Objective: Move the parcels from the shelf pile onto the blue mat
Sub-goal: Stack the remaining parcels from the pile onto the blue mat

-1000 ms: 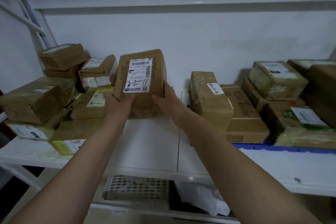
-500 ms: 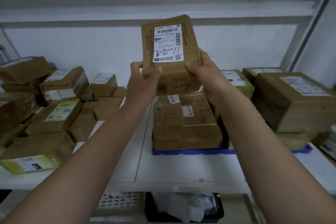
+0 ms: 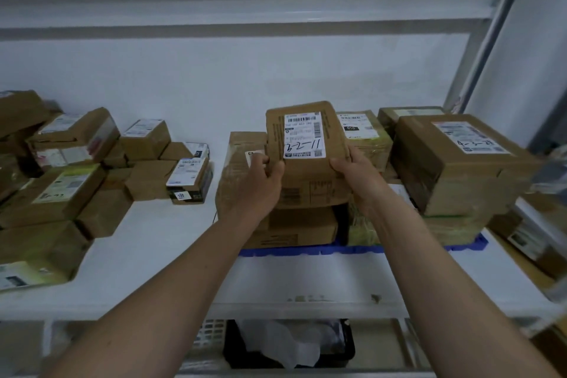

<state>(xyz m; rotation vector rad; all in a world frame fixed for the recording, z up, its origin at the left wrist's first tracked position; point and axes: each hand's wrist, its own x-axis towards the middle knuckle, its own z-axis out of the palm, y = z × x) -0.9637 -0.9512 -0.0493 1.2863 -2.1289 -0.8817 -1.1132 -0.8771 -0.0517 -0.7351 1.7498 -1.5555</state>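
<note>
Fingers [image 3: 266, 163] grip parcel [image 3: 306, 159] above blue mat [image 3: 362, 249].

Place: a parcel storeroom
Clues: white metal shelf [image 3: 171, 258] piled with brown boxes [image 3: 144, 139], each with a barcode sticker [image 3: 472, 137]

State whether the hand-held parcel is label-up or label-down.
Label-up: the parcel, gripped by left hand and right hand, shows its white label on top.
</note>
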